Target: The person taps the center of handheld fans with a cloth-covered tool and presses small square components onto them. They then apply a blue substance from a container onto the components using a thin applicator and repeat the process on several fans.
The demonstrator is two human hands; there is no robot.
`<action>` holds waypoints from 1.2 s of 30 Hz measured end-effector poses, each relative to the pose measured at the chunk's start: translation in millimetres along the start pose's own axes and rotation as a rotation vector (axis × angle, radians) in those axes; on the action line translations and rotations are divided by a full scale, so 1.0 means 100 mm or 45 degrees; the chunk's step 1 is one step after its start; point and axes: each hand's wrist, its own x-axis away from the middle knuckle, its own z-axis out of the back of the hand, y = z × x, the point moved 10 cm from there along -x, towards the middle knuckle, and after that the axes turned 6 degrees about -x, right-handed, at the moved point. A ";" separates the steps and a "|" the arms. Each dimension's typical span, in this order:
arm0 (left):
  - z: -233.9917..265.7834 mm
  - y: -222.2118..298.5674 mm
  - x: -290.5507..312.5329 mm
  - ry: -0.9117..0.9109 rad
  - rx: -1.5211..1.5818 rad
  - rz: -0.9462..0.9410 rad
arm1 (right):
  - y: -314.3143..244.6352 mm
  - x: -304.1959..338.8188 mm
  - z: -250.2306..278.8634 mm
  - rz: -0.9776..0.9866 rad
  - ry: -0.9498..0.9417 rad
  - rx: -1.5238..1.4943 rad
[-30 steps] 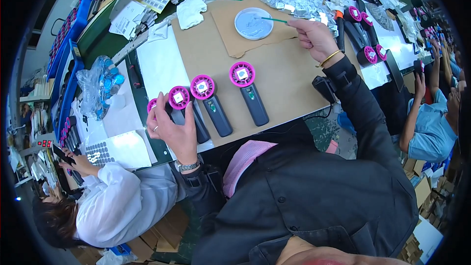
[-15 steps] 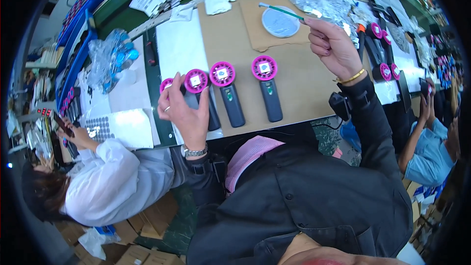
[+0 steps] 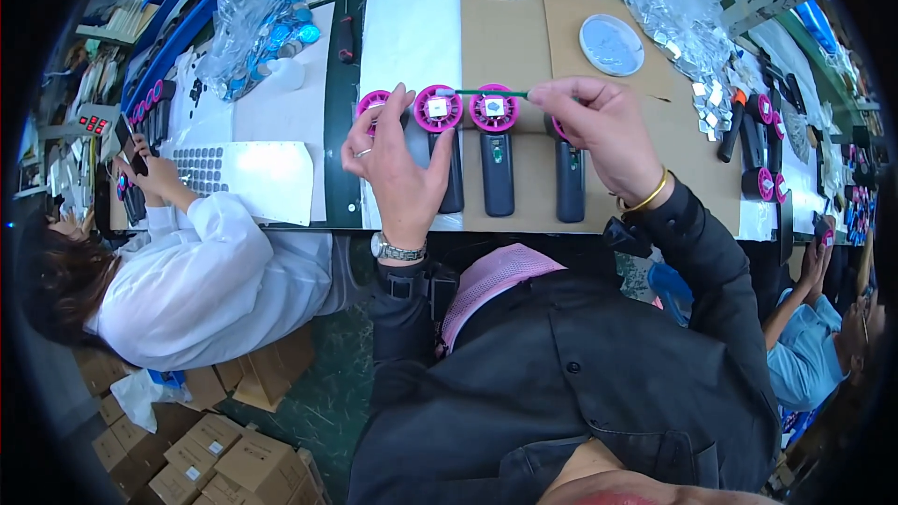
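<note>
Several handheld fans with pink round heads and dark handles lie in a row before me. My left hand (image 3: 400, 154) has its thumb and forefinger at the edges of one fan (image 3: 453, 178), bracketing its head. My right hand (image 3: 603, 126) pinches a thin green stick (image 3: 491, 93), whose pale tip lies over the top of that head, above its white square centre. To the right, another fan (image 3: 498, 178) has a grey patch on its white square. The head of a further fan (image 3: 571, 189) is partly hidden by my right hand. A leftmost pink head (image 3: 371, 101) shows behind my left fingers.
A round white dish (image 3: 612, 45) sits on brown cardboard (image 3: 561, 5). Shiny small squares (image 3: 711, 108) and clear plastic bags (image 3: 655, 9) lie at the right. A dark-handled screwdriver (image 3: 346, 37) is at the left. A co-worker in white (image 3: 215, 290) sits left.
My right hand has come down and left from near the dish, bringing the stick's tip over the fan head. My left hand stays at the same fan; the whole view has shifted.
</note>
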 end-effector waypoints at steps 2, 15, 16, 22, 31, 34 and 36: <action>0.01 0.00 0.00 0.000 0.012 -0.003 | -0.09 0.02 -0.09 0.334 0.009 0.301; 0.02 -0.04 0.00 -0.018 0.047 0.023 | -0.37 0.59 -0.83 1.589 -0.283 1.504; 0.02 -0.04 0.00 -0.018 0.047 0.020 | -0.38 0.60 -0.83 1.589 -0.283 1.506; 0.02 -0.04 0.00 -0.020 0.047 0.014 | -0.28 0.69 -0.94 1.678 -0.449 1.794; 0.03 -0.04 0.00 -0.018 0.041 0.010 | -0.26 0.68 -0.88 1.632 -0.434 1.732; 0.02 -0.05 0.00 -0.022 0.047 0.015 | -0.33 0.61 -0.78 1.536 -0.302 1.505; 0.02 -0.04 0.00 -0.020 0.044 0.012 | -0.38 0.58 -0.74 1.485 -0.235 1.390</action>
